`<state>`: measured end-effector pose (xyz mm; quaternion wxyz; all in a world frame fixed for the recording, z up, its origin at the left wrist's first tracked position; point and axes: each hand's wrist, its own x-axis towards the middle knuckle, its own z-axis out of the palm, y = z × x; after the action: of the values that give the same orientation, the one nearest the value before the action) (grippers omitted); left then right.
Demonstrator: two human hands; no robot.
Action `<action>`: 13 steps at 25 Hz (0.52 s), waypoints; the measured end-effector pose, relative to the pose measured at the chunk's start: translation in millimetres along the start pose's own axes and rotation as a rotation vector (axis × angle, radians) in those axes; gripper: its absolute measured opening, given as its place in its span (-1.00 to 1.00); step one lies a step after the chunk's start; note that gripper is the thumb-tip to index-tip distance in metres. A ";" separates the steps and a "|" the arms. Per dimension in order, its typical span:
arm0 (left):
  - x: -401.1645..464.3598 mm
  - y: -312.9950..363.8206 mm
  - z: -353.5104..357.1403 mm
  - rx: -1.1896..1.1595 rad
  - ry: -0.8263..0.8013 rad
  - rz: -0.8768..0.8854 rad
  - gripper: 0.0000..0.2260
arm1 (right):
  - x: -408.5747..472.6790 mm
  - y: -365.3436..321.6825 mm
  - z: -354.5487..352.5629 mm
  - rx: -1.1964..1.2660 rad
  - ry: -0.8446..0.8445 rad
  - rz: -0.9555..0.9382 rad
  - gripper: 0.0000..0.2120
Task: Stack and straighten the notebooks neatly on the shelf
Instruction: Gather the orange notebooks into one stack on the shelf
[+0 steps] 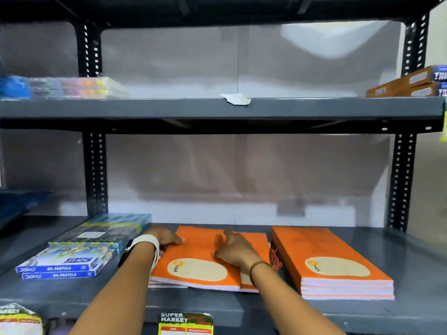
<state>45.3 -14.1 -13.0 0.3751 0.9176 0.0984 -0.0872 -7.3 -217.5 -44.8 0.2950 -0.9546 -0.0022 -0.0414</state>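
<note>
Two piles of orange notebooks lie on the grey lower shelf [411,274]. The right pile [331,259] is squared up, several books high. The left pile [198,257] is low and uneven, with one book sticking out at its right side. My left hand [164,236], with a white watch on the wrist, rests against the left pile's far left edge. My right hand [235,250] lies flat on top of that pile, fingers spread and pressing down. Neither hand grips a book.
Blue boxes of oil pastels [65,264] and a dark flat pack [104,229] sit left of the notebooks. The upper shelf carries coloured packs [77,87] at left and orange-blue boxes [411,83] at right. A "Super Market" price tag [185,322] hangs on the shelf's front lip.
</note>
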 end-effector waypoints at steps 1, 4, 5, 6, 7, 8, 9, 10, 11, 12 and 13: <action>0.5 3.1 1.5 0.027 -0.023 -0.004 -0.67 | 3.2 2.4 -1.7 -0.013 -0.006 -0.012 -0.24; -3.1 10.1 9.5 0.046 -0.054 -0.023 -0.41 | 7.3 7.0 -6.4 -0.033 -0.005 -0.025 -0.26; -5.1 9.6 10.0 0.041 -0.064 -0.011 -0.41 | 8.0 7.6 -6.7 -0.016 -0.005 -0.019 -0.28; -3.4 8.4 10.4 -0.009 -0.064 -0.005 -0.43 | 7.5 7.8 -8.3 0.027 -0.017 -0.005 -0.32; -2.0 8.4 8.3 -0.098 -0.060 0.003 -0.47 | 7.9 7.7 -10.4 0.103 -0.021 0.018 -0.38; -2.4 9.2 5.6 -0.191 -0.034 0.024 -0.50 | 7.4 6.8 -13.7 0.196 -0.025 0.040 -0.49; -3.0 10.7 3.9 -0.262 -0.019 0.047 -0.53 | 7.8 7.1 -16.8 0.301 -0.032 0.061 -0.62; -3.9 12.9 3.5 -0.316 -0.018 0.054 -0.55 | 7.1 7.1 -20.7 0.396 -0.038 0.084 -0.70; -7.6 16.2 3.0 -0.356 -0.021 0.054 -0.55 | 7.5 7.7 -24.7 0.470 -0.038 0.106 -0.72; -12.3 21.1 3.5 -0.421 -0.034 0.053 -0.56 | 8.1 8.4 -30.2 0.516 -0.022 0.126 -0.71; -16.1 27.2 4.4 -0.501 -0.052 0.055 -0.59 | 9.5 10.9 -37.1 0.540 0.002 0.135 -0.73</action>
<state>36.1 -38.1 5.9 0.5956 0.7957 0.0822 -0.0731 -0.4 -247.6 -19.7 0.5408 -0.8394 0.0505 -0.0205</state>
